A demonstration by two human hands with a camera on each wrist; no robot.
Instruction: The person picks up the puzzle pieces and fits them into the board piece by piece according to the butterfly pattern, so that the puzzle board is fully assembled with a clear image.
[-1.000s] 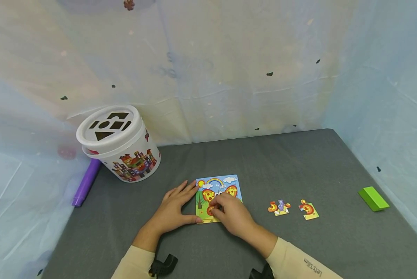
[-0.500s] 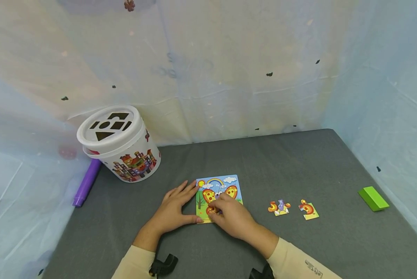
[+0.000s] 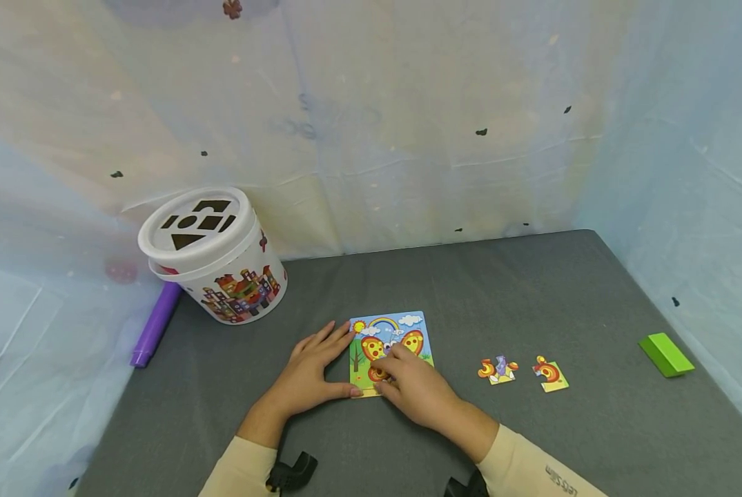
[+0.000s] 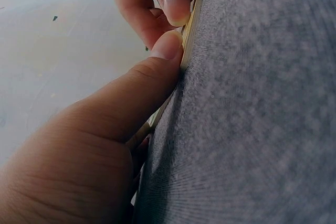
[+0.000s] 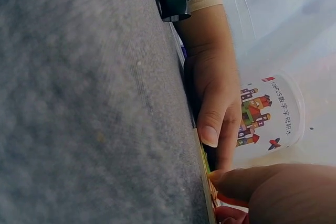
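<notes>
A small butterfly jigsaw puzzle (image 3: 402, 322), on a board with sun, rainbow and clouds, lies flat on the grey table. My left hand (image 3: 311, 373) steadies it, fingers straight along its left edge and thumb on the near left corner. In the left wrist view, that thumb (image 4: 131, 93) presses the board's rim. My right hand (image 3: 417, 390) bends over the lower part, its thumb and index finger pinching an orange-patterned puzzle piece (image 3: 378, 375) at the lower wing. The right palm and fingers hide the board's lower right. In the right wrist view, the right thumb (image 5: 252, 182) reaches the board.
Two loose puzzle pieces lie to the right: one with purple (image 3: 498, 371), one with an orange curl (image 3: 551, 375). A green block (image 3: 665, 354) sits near the right edge. A white bucket (image 3: 221, 262) with a shape-hole lid and a purple stick (image 3: 156, 324) stand at left.
My right thumb and index finger have shifted slightly left and lower on the board, spreading around the orange wing piece. The left hand, board and loose pieces stay put.
</notes>
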